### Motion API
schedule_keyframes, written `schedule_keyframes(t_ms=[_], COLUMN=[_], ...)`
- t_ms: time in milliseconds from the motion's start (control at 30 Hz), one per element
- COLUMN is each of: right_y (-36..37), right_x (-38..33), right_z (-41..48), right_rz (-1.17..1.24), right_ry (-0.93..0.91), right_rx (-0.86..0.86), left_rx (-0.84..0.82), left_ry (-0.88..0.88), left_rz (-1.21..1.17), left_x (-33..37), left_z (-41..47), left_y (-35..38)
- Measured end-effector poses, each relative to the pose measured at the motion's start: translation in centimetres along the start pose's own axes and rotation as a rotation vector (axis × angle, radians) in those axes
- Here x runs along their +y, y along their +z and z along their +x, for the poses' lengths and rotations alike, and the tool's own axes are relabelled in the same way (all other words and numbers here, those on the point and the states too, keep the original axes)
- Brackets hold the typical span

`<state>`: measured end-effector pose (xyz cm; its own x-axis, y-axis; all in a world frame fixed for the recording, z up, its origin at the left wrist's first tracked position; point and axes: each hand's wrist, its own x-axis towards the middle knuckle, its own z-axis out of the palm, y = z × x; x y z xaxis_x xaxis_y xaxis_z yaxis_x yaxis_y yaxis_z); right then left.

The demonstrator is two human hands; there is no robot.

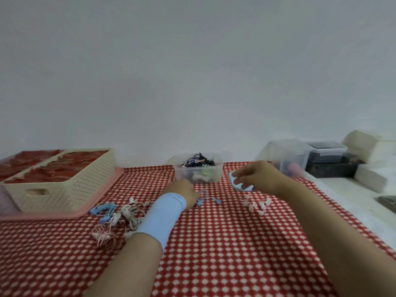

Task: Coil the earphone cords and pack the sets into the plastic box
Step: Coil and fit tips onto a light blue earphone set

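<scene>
A blue cord [203,197] is pinched at the fingertips of the left hand [182,190], just in front of the clear plastic box [217,174]; inside that box, black cords are heaped over paler sets; a pale blue case [238,187] is gripped under the curled fingers of the right hand [257,176]; loose earphones [120,215] are piled beside the cream basket [64,189], which is filled with red pieces.

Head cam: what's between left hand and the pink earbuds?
A blue earphone cord, one end pinched by the left hand; otherwise bare cloth. Head view.
</scene>
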<state>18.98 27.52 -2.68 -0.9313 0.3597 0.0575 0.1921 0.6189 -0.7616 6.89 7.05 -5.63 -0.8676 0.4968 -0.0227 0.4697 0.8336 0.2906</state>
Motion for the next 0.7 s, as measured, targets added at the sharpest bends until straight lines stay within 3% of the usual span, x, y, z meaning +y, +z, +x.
schedule_keyframes(t_ms=[100, 133, 233, 333, 500, 700], right_y=[-1.5, -1.9, -2.6, -2.9, -2.7, -0.9], right_x=[0.9, 1.2, 1.8, 2.4, 3.3, 2.8], right_z=[0.2, 0.3, 0.2, -0.2, -0.8, -0.3], right_rz=[-0.097, -0.133, -0.323, -0.48, -0.57, -0.507], right_ry=[-0.012, -0.005, 0.06, 0.135, 0.184, 0.058], right_rx=[0.038, 0.041, -0.001, -0.097, -0.186, -0.036], left_rx=[0.238, 0.237, 0.013, -0.127, -0.103, -0.114], left_ry=[0.142, 0.204, 0.364, 0.481, 0.503, 0.466], left_rz=[-0.049, -0.113, -0.207, -0.072, -0.048, -0.209], left_x=[2.2, 3.3, 6.7, 8.7, 9.4, 7.0], left_z=[-0.1, -0.3, -0.8, -0.8, -0.3, -0.2], left_y=[-0.3, -0.4, 0.0, 1.4, 3.1, 2.4])
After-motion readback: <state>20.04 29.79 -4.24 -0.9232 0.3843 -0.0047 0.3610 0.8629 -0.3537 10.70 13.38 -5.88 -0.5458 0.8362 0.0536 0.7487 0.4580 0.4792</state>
